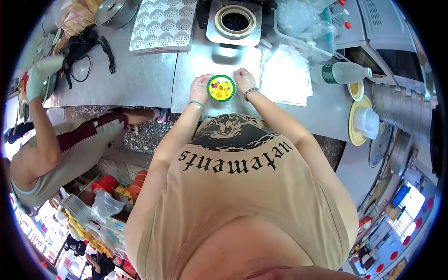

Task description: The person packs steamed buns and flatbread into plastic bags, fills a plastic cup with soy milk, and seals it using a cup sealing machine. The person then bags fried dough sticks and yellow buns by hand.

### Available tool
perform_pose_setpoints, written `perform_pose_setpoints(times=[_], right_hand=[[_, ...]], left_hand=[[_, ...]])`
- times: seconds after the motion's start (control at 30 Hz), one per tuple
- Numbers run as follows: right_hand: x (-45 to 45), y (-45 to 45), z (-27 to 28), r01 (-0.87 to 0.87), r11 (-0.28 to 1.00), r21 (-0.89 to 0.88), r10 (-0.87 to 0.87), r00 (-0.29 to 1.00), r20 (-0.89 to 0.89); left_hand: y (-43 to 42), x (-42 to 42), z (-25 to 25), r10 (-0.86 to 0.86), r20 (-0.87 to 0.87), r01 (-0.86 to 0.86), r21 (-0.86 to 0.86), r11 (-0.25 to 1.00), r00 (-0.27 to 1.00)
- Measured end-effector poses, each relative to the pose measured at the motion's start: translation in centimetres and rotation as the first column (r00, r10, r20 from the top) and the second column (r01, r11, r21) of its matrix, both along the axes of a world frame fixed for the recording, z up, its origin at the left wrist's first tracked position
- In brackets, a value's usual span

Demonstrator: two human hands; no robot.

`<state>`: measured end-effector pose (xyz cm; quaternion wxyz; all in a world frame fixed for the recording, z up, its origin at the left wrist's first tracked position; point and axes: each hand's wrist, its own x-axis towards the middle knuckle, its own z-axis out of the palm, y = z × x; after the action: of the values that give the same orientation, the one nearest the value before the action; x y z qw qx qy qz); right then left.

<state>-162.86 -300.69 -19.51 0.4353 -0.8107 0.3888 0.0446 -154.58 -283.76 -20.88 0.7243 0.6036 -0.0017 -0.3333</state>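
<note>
A round container with a yellow and green printed top (221, 88) is at the front of the metal counter (193, 63). My left hand (200, 87), in a clear plastic glove, has its curled fingers against the container's left edge. On the other side, my right hand (244, 80), also in clear plastic, is closed close beside the right edge; what its fingers hold, if anything, is too small to tell. Just beyond the container stands a machine with a round metal ring (235, 22). A stack of clear plastic sheets (286, 77) lies to the right.
A white tray with round hollows (163, 24) stands back left, near a black bag (86, 49). To the right are a plastic bottle (340, 73), a yellow plate (354, 131) with a clear tub (366, 122), and a plastic bin (322, 49). Another person (51, 149) stands at left.
</note>
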Motion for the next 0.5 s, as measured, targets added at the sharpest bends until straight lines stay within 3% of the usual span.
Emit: perform_pose_setpoints(times=[0.03,0.07,0.1,0.17,0.2,0.27,0.37,0.4,0.43,0.5], right_hand=[[-0.5,0.0,0.5,0.081,0.995,0.063,-0.087,0.992,0.088],[-0.6,0.0,1.5,0.046,0.997,0.069,-0.052,0.994,0.091],[-0.6,-0.2,1.1,0.045,0.997,0.065,-0.051,0.994,0.093],[-1.1,-0.4,0.1,-0.271,0.907,-0.323,0.293,0.956,0.022],[-1.1,-0.6,0.4,-0.272,0.907,-0.321,0.294,0.956,0.021],[-1.0,-1.4,1.2,-0.501,0.798,-0.335,0.438,0.864,-0.248],[-0.8,-2.3,4.9,-0.436,0.839,-0.327,0.425,0.899,-0.109],[-0.8,-2.6,5.2,-0.323,0.918,-0.231,0.332,0.943,-0.002],[-0.7,-2.6,5.2,-0.326,0.916,-0.234,0.335,0.942,-0.002],[-1.1,-2.4,4.4,-0.04,0.999,-0.022,0.041,0.998,0.037]], left_hand=[[0.2,-0.3,0.1,-0.014,0.121,-0.004,0.142,0.99,0.993],[0.3,-0.3,0.2,-0.043,0.24,-0.027,0.278,0.96,0.97],[0.3,0.1,0.4,-0.041,0.241,-0.028,0.274,0.961,0.97],[1.2,0.6,0.5,-0.276,0.373,0.021,0.562,0.827,0.886],[1.4,0.5,1.9,-0.275,0.371,0.021,0.563,0.826,0.887],[1.8,0.6,5.3,-0.459,0.362,0.048,0.741,0.669,0.811],[2.4,1.3,8.1,-0.466,0.415,0.06,0.694,0.718,0.781],[2.4,1.5,8.3,-0.464,0.417,0.057,0.693,0.719,0.782],[2.4,1.6,8.3,-0.475,0.338,0.137,0.682,0.719,0.812],[2.5,1.3,9.3,-0.486,0.254,0.216,0.662,0.717,0.836]])
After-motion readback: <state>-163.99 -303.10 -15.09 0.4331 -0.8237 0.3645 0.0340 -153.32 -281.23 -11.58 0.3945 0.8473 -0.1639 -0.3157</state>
